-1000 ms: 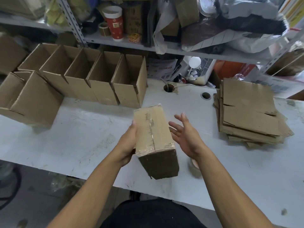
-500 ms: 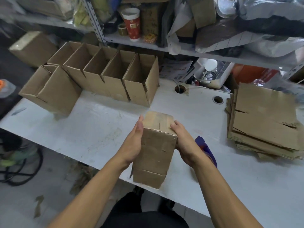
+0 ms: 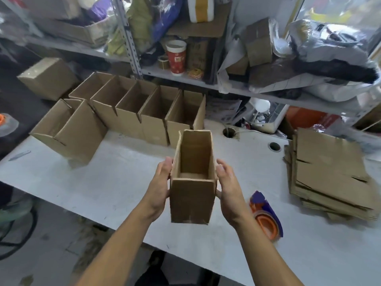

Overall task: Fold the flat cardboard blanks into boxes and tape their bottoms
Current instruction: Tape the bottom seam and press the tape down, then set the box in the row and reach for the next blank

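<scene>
Box point(image 3: 192, 195) now mouth-up, flat between open left hand point(image 3: 159, 190) and right hand point(image 3: 227, 187); five upright boxes point(image 3: 144, 118) behind.

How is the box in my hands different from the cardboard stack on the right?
The held box is folded up, open top facing the camera; the stack of blanks is flat. The box is between the left hand and right hand above the table; the stack rests on it. Both are plain brown cardboard.

matt cardboard box point(image 3: 192, 200), scuffed white table point(image 3: 107, 182)
</scene>
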